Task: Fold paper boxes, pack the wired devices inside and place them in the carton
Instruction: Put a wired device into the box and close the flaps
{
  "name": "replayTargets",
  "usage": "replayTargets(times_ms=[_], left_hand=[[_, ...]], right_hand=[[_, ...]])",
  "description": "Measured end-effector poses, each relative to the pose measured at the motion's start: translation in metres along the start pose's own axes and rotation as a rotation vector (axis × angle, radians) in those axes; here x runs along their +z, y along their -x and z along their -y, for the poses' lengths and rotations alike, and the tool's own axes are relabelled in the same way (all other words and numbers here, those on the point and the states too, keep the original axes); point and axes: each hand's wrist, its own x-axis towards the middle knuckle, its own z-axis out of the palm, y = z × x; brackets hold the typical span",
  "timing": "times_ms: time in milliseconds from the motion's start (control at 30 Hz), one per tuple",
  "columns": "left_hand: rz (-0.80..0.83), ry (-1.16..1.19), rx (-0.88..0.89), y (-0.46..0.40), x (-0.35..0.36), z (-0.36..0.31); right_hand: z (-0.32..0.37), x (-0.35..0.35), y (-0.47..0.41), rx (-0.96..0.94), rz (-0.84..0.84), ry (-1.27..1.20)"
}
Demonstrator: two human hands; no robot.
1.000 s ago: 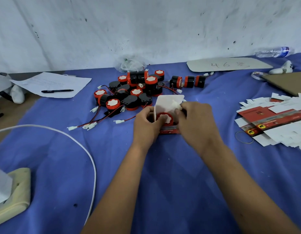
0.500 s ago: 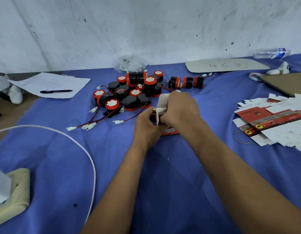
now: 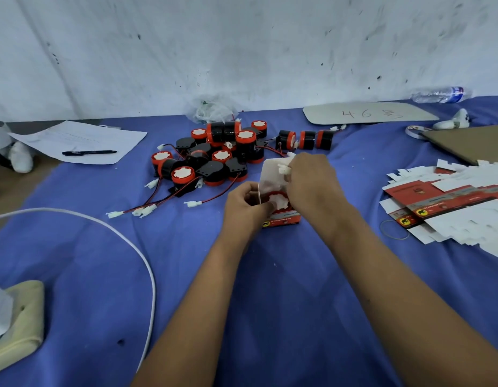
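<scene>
Head view shows the left hand [image 3: 246,208] gripping the red paper box [image 3: 282,217] with a wired device [image 3: 277,201] inside. The right hand [image 3: 312,181] pinches what seems its white connector [image 3: 284,169] above the open flap.

A matt blue cloth [image 3: 74,275], smooth with soft creases, covers the worktop. Behind the cloth, the wall [image 3: 242,46] is matt white plaster, scuffed with dark marks. On the cloth, the wired devices [image 3: 214,155] are glossy black and red plastic with white plastic plugs. The small box [image 3: 281,216] is thin card, printed red outside, plain matt white on its flap. Right of the devices, flat box blanks [image 3: 448,202] are the same card. The bottle [image 3: 440,94] is clear plastic.
</scene>
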Motion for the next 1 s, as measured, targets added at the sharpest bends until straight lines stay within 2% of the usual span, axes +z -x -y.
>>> replayTargets(times_ms=[133, 200, 433, 533, 700, 833, 933, 1000], left_hand=[[0.018, 0.040, -0.019, 0.001, -0.002, -0.001], [0.027, 0.059, -0.019, 0.001, -0.003, 0.000], [0.005, 0.084, -0.073, -0.002, -0.002, -0.005], [-0.013, 0.054, -0.090, -0.003, -0.002, -0.006], [-0.009, -0.014, -0.029, 0.000, -0.006, -0.006], [-0.035, -0.056, -0.025, -0.005, -0.006, -0.009], [-0.004, -0.131, 0.058, -0.002, -0.005, -0.009], [0.008, -0.068, 0.075, 0.004, -0.006, -0.005]], right_hand=[[-0.001, 0.016, 0.012, 0.058, -0.237, -0.141], [0.000, 0.019, 0.015, 0.069, -0.294, -0.181], [0.017, 0.024, 0.009, 0.065, -0.086, -0.044], [0.023, 0.030, 0.009, 0.002, -0.003, 0.017], [0.015, 0.033, 0.013, -0.126, 0.046, 0.002], [0.016, 0.034, 0.017, -0.101, 0.234, -0.147], [0.018, 0.034, 0.018, -0.059, 0.177, -0.238], [0.015, 0.038, 0.017, -0.052, 0.111, -0.272]])
